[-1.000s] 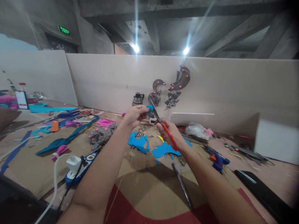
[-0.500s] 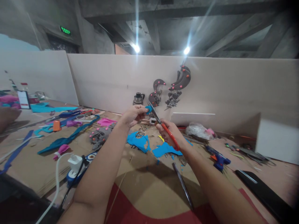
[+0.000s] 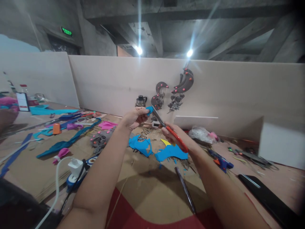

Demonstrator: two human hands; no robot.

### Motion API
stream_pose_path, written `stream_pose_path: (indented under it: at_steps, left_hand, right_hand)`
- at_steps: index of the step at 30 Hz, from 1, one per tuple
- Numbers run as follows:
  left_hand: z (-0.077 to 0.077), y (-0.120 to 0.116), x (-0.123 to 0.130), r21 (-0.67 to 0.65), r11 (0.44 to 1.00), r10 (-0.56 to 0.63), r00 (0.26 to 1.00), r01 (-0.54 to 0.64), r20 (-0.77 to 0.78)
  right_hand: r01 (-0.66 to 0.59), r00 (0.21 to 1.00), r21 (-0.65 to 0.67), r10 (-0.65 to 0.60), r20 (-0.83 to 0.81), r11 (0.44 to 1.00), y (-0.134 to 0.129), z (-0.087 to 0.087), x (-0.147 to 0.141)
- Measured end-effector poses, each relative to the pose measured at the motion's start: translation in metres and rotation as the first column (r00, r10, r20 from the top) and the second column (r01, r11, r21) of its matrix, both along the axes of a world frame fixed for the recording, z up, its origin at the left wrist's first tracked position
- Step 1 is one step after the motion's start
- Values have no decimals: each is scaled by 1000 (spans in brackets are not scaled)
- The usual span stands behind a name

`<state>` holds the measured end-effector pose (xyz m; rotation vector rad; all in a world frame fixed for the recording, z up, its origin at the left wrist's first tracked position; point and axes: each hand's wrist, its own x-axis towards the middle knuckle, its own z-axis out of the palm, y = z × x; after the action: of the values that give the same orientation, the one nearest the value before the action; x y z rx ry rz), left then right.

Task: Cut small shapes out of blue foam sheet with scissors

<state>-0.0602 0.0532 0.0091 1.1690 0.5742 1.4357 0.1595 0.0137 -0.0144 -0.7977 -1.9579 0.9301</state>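
Between the fingertips of my left hand (image 3: 137, 117) is a small blue felt piece (image 3: 149, 110), held up above the table. My right hand (image 3: 173, 132) grips the red handles of a pair of scissors (image 3: 158, 117), whose blades point up and left beside the felt piece. Whether the blades touch the felt, I cannot tell. Below my hands lie a cut blue felt sheet (image 3: 140, 145) and another blue felt scrap (image 3: 170, 153), with a bit of yellow felt (image 3: 165, 142) at its edge.
A pen (image 3: 185, 190) lies on the cardboard (image 3: 143, 175) in front. To the right are a blue glue gun (image 3: 221, 161) and a black phone-like slab (image 3: 264, 194). A power strip with a white charger (image 3: 76, 167) sits left. Another person's hand (image 3: 8, 116) shows at far left.
The scissors and my right hand have shifted slightly right and down. My left hand has turned the blue felt piece a little and moved it slightly left.
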Motion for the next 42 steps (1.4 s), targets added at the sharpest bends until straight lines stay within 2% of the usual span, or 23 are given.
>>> stream_pose_path:
  at_steps: [3,6,9,12,17,21,26,31,34,37,39,42]
  left_hand:
    - [1,-1,0,-3,1000,5,1000,-5,4]
    - [0,-6,9,18,1000,-7,985,10,-174]
    - [-2,-13,22,79,996,3,927,29,-376]
    - [-2,-20,32,138,990,42,862,33,-505]
    - [-1,-26,36,132,991,72,826,3,-560]
    - [-3,-25,43,160,987,83,853,1,-515]
    - [-13,-22,63,122,993,46,922,1,-385]
    - [-24,-19,82,30,1000,0,984,6,-177]
    - [-27,-20,88,19,1000,14,994,-12,-112]
    - [-27,-21,90,42,997,75,991,-71,-110]
    - [-25,-22,89,52,994,98,989,-93,-112]
    - [-21,-20,83,44,996,80,993,-77,-90]
  right_hand:
    - [-6,999,-66,3,-47,998,4,4,7]
    - [79,971,10,-75,-227,997,1,6,4]
    - [101,939,59,-75,-334,993,-7,8,-4]
    - [114,941,86,-80,-330,990,-12,8,-8]
    - [123,964,94,-97,-248,988,-6,3,-8]
    - [208,939,108,-168,-301,972,1,-2,-9]
    - [353,822,38,-290,-490,935,11,-9,-10]
    - [360,690,-56,-306,-656,931,16,-13,-13]
    - [369,635,-83,-316,-705,926,14,-13,-15]
    - [330,639,-80,-284,-715,941,10,-11,-17]
    - [307,672,-55,-257,-695,950,9,-10,-18]
    - [351,738,1,-276,-616,936,9,-7,-15]
